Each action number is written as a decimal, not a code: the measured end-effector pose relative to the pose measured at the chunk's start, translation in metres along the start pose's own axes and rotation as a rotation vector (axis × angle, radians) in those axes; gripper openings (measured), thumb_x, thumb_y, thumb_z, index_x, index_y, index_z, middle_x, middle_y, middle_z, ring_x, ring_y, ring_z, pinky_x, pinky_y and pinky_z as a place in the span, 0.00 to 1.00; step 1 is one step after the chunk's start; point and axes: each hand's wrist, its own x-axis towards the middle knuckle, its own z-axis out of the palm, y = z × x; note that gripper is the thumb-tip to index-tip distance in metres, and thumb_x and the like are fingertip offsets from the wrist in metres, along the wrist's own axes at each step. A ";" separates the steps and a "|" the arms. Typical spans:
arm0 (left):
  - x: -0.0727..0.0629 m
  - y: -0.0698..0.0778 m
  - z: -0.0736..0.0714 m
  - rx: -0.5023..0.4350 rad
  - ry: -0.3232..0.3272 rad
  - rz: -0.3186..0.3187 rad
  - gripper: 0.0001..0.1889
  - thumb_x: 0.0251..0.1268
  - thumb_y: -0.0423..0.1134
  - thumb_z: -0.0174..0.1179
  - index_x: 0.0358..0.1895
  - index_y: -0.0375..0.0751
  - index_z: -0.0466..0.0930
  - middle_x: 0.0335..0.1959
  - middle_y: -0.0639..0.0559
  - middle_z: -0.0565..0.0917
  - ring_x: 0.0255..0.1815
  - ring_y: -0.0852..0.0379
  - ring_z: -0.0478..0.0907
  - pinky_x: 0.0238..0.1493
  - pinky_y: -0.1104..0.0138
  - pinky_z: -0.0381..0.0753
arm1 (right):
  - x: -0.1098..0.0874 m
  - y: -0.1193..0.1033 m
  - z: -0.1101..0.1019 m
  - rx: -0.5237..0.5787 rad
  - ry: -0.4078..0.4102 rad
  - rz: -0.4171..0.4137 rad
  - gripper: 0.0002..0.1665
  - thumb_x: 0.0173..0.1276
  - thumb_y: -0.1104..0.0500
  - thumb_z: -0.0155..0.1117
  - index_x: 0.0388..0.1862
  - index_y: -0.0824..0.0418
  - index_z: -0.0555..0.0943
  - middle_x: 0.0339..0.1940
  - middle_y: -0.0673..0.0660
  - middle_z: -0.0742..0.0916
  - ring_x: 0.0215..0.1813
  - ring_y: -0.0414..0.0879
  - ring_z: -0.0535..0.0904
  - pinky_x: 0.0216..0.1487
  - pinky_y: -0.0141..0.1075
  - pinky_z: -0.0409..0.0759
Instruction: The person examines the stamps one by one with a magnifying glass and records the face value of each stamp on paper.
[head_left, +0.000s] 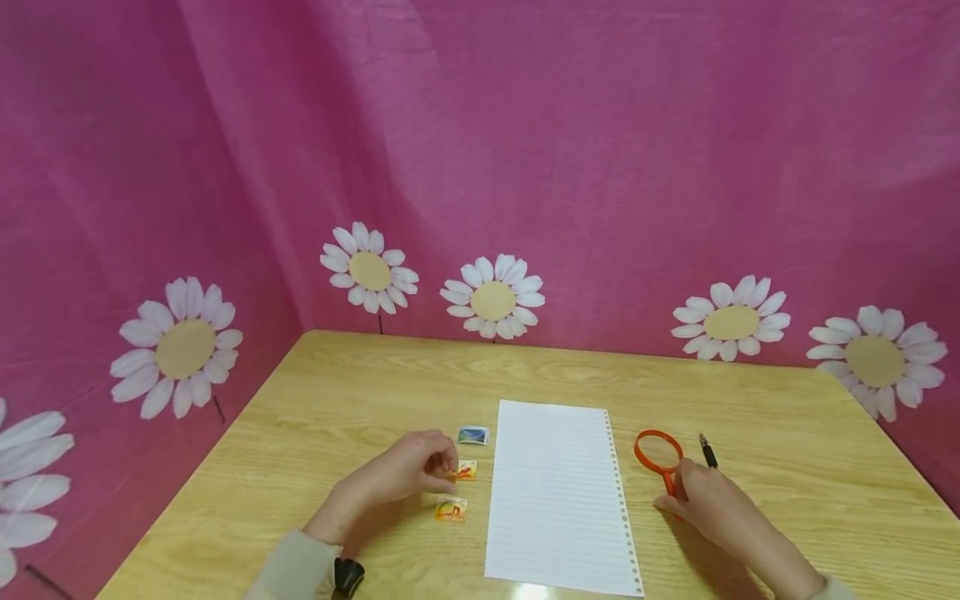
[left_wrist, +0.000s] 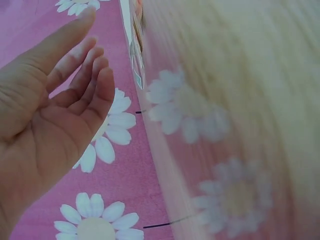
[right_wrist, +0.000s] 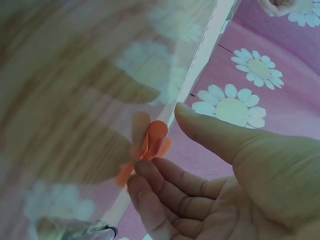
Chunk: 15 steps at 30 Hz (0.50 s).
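Observation:
My left hand (head_left: 408, 467) is at a small yellow and red stamp-like picture (head_left: 467, 471), its fingertips overlapping the near edge in the head view. Loosely bent fingers with nothing between them show in the left wrist view. A similar yellow picture (head_left: 452, 510) lies closer to me, and a blue-green one (head_left: 473, 435) farther back. My right hand (head_left: 712, 498) is at the handle of an orange magnifying glass (head_left: 667, 480) lying on the table. In the right wrist view its fingertips are right beside the handle end (right_wrist: 158, 131), while the thumb stands apart.
Between the hands lies a lined sheet of paper (head_left: 558, 500) with punched holes down its right edge. A black pen (head_left: 708, 454) is right of the magnifying glass. Behind the wooden table (head_left: 360, 375) hangs a pink cloth (head_left: 570, 167) with white flowers.

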 end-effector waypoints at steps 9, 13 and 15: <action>-0.002 -0.005 -0.005 -0.070 -0.143 -0.003 0.08 0.56 0.38 0.71 0.32 0.42 0.80 0.29 0.54 0.78 0.28 0.70 0.69 0.32 0.76 0.72 | 0.006 0.002 -0.003 0.017 -0.090 0.040 0.18 0.59 0.58 0.73 0.29 0.66 0.72 0.20 0.51 0.73 0.24 0.43 0.66 0.26 0.34 0.66; -0.004 -0.008 -0.003 -0.080 -0.171 -0.003 0.07 0.57 0.37 0.70 0.32 0.42 0.81 0.29 0.55 0.78 0.28 0.72 0.68 0.32 0.76 0.71 | 0.008 0.003 -0.004 0.031 -0.145 0.063 0.18 0.61 0.58 0.71 0.31 0.67 0.72 0.21 0.52 0.74 0.24 0.43 0.66 0.27 0.35 0.66; -0.005 -0.008 -0.003 -0.086 -0.185 -0.010 0.06 0.57 0.37 0.70 0.31 0.42 0.81 0.28 0.55 0.78 0.27 0.72 0.68 0.32 0.77 0.71 | 0.007 0.004 -0.003 0.038 -0.156 0.065 0.18 0.61 0.58 0.71 0.30 0.67 0.71 0.21 0.52 0.74 0.25 0.44 0.66 0.27 0.35 0.67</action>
